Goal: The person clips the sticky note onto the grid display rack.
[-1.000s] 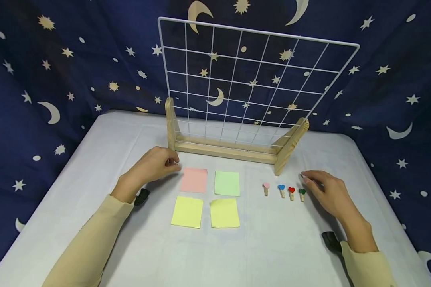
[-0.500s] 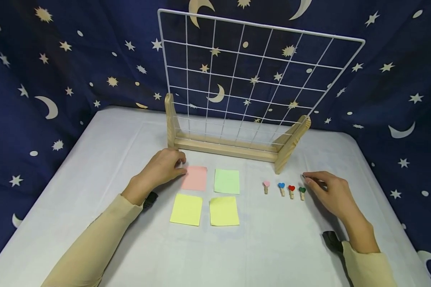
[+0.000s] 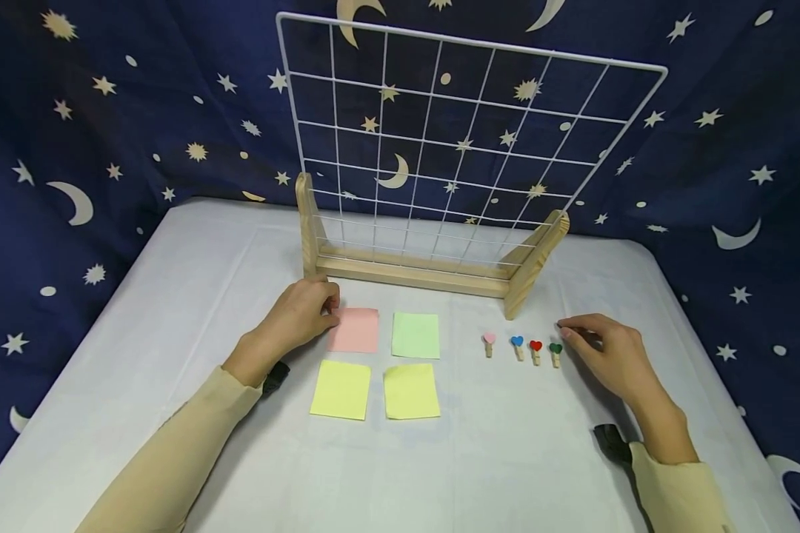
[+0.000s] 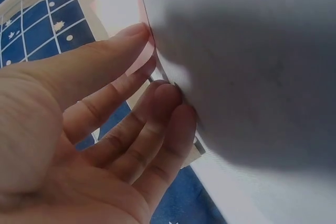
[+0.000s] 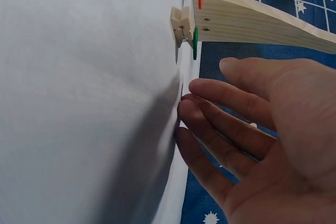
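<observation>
In the head view my left hand [image 3: 300, 309] is at the left edge of a pink sticky note [image 3: 356, 331]. Thumb and index finger pinch that edge. The left wrist view shows a raised bit of pink paper [image 4: 140, 62] between them. My right hand [image 3: 608, 354] rests on the table to the right of a green-heart clothespin [image 3: 556, 354], loosely bent and holding nothing. In the right wrist view its fingertips [image 5: 188, 109] are low at the cloth. To the left of the green one lie red [image 3: 536, 352], blue [image 3: 518, 347] and pink [image 3: 489, 343] heart clothespins.
A green note [image 3: 415, 335] lies right of the pink one, with two yellow notes [image 3: 341, 390] in the row nearer me. A white wire grid [image 3: 480, 102] stands in a wooden base [image 3: 410, 275] at the back. Dark starry cloth [image 3: 127, 104] hangs behind the table.
My left hand has moved right to the pink note, and its thumb and index finger have come together at the edge. My right hand stays by the clothespins. The head view has shifted slightly.
</observation>
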Demonstrator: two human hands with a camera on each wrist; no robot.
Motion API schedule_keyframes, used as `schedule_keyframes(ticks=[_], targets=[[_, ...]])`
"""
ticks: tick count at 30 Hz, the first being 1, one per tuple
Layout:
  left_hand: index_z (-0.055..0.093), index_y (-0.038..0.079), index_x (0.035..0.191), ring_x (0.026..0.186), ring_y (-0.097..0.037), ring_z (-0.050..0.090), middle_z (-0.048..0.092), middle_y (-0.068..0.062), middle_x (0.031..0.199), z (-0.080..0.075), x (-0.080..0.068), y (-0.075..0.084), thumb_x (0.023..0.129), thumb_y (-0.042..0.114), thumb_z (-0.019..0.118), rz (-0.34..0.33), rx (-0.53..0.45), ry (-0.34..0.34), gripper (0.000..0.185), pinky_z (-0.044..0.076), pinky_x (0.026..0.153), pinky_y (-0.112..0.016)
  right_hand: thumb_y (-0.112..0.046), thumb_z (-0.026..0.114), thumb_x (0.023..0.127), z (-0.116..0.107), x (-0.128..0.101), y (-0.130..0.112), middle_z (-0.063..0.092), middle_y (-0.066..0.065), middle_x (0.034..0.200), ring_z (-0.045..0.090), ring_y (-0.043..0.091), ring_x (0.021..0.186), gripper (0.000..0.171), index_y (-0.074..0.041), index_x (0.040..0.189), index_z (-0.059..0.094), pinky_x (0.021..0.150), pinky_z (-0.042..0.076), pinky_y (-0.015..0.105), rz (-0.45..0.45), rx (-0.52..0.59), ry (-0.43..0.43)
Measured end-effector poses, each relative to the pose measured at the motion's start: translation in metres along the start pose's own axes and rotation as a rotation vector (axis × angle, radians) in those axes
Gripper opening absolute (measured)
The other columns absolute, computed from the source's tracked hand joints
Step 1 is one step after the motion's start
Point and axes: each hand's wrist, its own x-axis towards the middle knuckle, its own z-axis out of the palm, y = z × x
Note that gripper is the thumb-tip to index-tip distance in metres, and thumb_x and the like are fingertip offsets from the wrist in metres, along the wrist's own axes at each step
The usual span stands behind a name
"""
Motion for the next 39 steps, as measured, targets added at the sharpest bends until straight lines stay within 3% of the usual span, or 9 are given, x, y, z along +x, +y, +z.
schedule_keyframes(ticks=[4, 7, 12, 15, 26, 39], targets=[[0.068, 0.007, 0.084, 0.072, -0.022, 0.056, 0.060, -0.007, 0.085, -0.0008, -0.0005, -0.0024, 0.084, 0.005, 0.086, 0.017, 0.003, 0.001, 0.018, 0.046, 0.067, -0.038, -0.017, 0.075, 0.098, 0.0018, 0.0017, -0.0005, 0.078, 0.016, 0.110, 0.073, 0.036, 0.099, 0.020, -0.007, 0.116, 0.079, 0.077, 0.044, 0.006, 0.009, 0.020, 0.006], [0.068, 0.007, 0.083, 0.072, -0.023, 0.056, 0.058, -0.006, 0.084, -0.0003, 0.0002, -0.0032, 0.087, 0.005, 0.083, 0.030, 0.007, 0.001, 0.016, 0.046, 0.067, -0.037, -0.018, 0.075, 0.099, 0.0024, 0.0014, -0.0019, 0.079, 0.013, 0.109, 0.073, 0.028, 0.097, 0.019, -0.010, 0.116, 0.080, 0.077, 0.044, 0.004, 0.018, 0.021, 0.002], [0.067, 0.008, 0.082, 0.073, -0.022, 0.056, 0.057, -0.005, 0.084, 0.0008, 0.0009, -0.0037, 0.088, 0.003, 0.082, 0.031, 0.001, -0.007, 0.017, 0.045, 0.066, -0.037, -0.018, 0.078, 0.096, 0.0028, -0.0006, -0.0009, 0.080, 0.009, 0.105, 0.065, -0.003, 0.090, 0.017, -0.013, 0.112, 0.081, 0.075, 0.046, 0.007, 0.016, 0.034, -0.021], [0.067, 0.008, 0.081, 0.073, -0.022, 0.056, 0.057, -0.005, 0.084, 0.0008, 0.0008, -0.0044, 0.088, 0.003, 0.082, 0.026, -0.003, -0.006, 0.017, 0.045, 0.066, -0.036, -0.021, 0.082, 0.093, 0.0015, -0.0017, -0.0002, 0.080, 0.005, 0.101, 0.059, -0.012, 0.086, 0.014, -0.016, 0.106, 0.082, 0.074, 0.047, 0.008, 0.020, 0.042, -0.037], [0.069, 0.007, 0.081, 0.072, -0.021, 0.055, 0.058, -0.006, 0.081, 0.0013, -0.0008, -0.0064, 0.085, 0.003, 0.084, 0.025, -0.021, 0.016, 0.017, 0.044, 0.065, -0.035, -0.021, 0.088, 0.088, 0.0031, -0.0026, -0.0008, 0.074, -0.004, 0.083, 0.063, 0.004, 0.075, 0.013, -0.017, 0.098, 0.081, 0.067, 0.046, 0.011, 0.042, 0.038, -0.072], [0.069, 0.008, 0.080, 0.071, -0.021, 0.057, 0.060, -0.006, 0.083, -0.0002, -0.0007, -0.0045, 0.084, 0.002, 0.085, 0.026, -0.012, 0.023, 0.017, 0.046, 0.065, -0.036, -0.023, 0.088, 0.087, 0.0055, -0.0024, -0.0006, 0.075, -0.005, 0.085, 0.065, 0.004, 0.076, 0.014, -0.018, 0.097, 0.080, 0.069, 0.046, 0.010, 0.026, 0.062, -0.094]])
